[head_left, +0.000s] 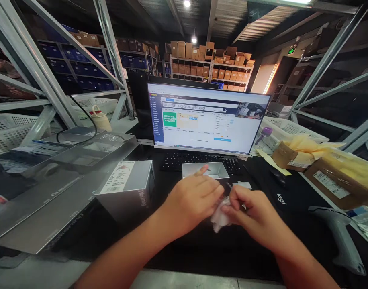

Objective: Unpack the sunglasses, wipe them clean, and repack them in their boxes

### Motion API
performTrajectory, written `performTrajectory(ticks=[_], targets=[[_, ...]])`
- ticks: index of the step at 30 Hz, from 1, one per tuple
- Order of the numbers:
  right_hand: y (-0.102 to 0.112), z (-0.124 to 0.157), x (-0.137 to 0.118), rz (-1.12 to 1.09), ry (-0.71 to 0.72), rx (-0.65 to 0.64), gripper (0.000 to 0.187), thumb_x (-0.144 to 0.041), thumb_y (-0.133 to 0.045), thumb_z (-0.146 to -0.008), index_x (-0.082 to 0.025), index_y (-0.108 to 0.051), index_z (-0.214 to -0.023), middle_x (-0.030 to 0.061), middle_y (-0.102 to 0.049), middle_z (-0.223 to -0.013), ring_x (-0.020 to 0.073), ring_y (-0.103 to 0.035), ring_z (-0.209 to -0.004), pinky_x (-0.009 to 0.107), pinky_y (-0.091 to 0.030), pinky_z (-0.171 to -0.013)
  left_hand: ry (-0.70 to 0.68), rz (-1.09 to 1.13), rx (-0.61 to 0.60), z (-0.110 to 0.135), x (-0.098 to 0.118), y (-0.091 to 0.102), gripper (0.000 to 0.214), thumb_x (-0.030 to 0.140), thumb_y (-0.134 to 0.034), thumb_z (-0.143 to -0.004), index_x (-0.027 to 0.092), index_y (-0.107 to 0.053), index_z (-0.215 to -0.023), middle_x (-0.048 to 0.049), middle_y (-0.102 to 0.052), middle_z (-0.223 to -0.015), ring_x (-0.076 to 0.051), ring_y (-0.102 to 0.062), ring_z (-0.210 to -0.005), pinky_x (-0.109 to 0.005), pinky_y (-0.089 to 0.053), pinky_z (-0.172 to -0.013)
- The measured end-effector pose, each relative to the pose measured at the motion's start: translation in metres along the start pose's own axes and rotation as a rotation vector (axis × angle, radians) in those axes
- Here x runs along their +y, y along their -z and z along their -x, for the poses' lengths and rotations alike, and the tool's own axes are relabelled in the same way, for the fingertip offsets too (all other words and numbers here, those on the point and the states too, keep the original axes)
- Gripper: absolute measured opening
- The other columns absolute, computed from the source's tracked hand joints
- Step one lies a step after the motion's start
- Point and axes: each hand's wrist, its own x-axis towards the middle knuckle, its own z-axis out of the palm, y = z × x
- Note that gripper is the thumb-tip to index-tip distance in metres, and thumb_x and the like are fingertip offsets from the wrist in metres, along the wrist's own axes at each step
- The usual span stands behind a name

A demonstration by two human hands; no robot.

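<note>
My left hand (191,200) and my right hand (252,212) meet over the black desk mat (187,245) in front of the keyboard (202,161). Between them is a small crumpled clear plastic bag (219,218); both hands have fingers closed on it. Just behind the hands lies an open shallow grey box tray (215,170). A grey product box (128,186) with a white label stands left of my left hand.
A lit monitor (206,118) stands behind the keyboard. A black mouse (277,176) and brown parcels with yellow padding (322,168) lie to the right, a grey barcode scanner (340,237) near the right edge. Large grey flat boxes (51,192) fill the left. Metal shelving surrounds the desk.
</note>
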Motion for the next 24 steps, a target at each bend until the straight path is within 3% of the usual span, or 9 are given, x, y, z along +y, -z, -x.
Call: performTrajectory(ticks=[3, 8, 11, 15, 21, 24], targets=[[-0.005, 0.001, -0.002, 0.000, 0.026, 0.058, 0.033, -0.024, -0.059, -0.095, -0.022, -0.037, -0.071, -0.0080, -0.043, -0.059, 0.0083, -0.036, -0.054, 0.021, -0.029, -0.051, -0.030, 0.009, 0.000, 0.000, 0.000, 0.001, 0.012, 0.011, -0.056, -0.091, 0.014, -0.066, -0.098, -0.0055, -0.076, -0.095, -0.015, -0.072, -0.089, -0.044, -0.048, -0.113], [0.030, 0.000, 0.016, -0.172, 0.093, -0.258, 0.037, -0.023, -0.068, -0.089, -0.021, -0.040, -0.066, -0.0071, -0.047, -0.059, 0.0068, -0.045, -0.052, 0.020, -0.034, -0.050, 0.090, 0.067, -0.003, 0.003, -0.006, 0.012, 0.018, 0.010, -0.062, -0.085, 0.016, -0.067, -0.101, -0.0021, -0.075, -0.097, -0.014, -0.070, -0.087, -0.051, -0.037, -0.120], [0.043, -0.002, 0.023, -0.223, 0.053, -0.354, 0.037, -0.024, -0.069, -0.089, -0.021, -0.040, -0.066, -0.0075, -0.047, -0.056, 0.0068, -0.047, -0.048, 0.020, -0.034, -0.048, 0.140, 0.088, -0.002, 0.004, -0.009, 0.013, 0.021, 0.006, -0.060, -0.082, 0.017, -0.068, -0.098, -0.0001, -0.075, -0.092, -0.012, -0.069, -0.082, -0.051, -0.037, -0.120], [0.030, -0.005, 0.017, -0.167, -0.002, -0.179, 0.040, -0.026, -0.069, -0.089, -0.021, -0.037, -0.065, -0.0069, -0.045, -0.059, 0.0077, -0.043, -0.053, 0.021, -0.033, -0.051, 0.124, 0.047, 0.001, 0.004, -0.009, 0.009, 0.017, 0.008, -0.060, -0.085, 0.014, -0.068, -0.099, -0.0013, -0.074, -0.090, -0.013, -0.069, -0.081, -0.050, -0.039, -0.119], [-0.008, -0.006, 0.003, 0.015, 0.075, 0.057, 0.040, -0.028, -0.066, -0.090, -0.021, -0.037, -0.064, -0.0061, -0.045, -0.057, 0.0096, -0.039, -0.055, 0.024, -0.030, -0.053, -0.038, -0.023, 0.010, 0.003, -0.001, -0.007, 0.018, 0.009, -0.051, -0.094, 0.014, -0.067, -0.100, -0.0056, -0.077, -0.097, -0.015, -0.071, -0.091, -0.047, -0.041, -0.118], [-0.007, -0.005, 0.006, -0.008, 0.062, 0.162, 0.042, -0.031, -0.066, -0.091, -0.022, -0.036, -0.063, -0.0058, -0.043, -0.058, 0.0098, -0.037, -0.053, 0.024, -0.029, -0.051, 0.021, -0.023, 0.063, 0.003, -0.004, -0.007, 0.026, 0.012, -0.056, -0.093, 0.014, -0.063, -0.118, -0.0105, -0.073, -0.116, -0.022, -0.067, -0.114, -0.052, -0.039, -0.119]])
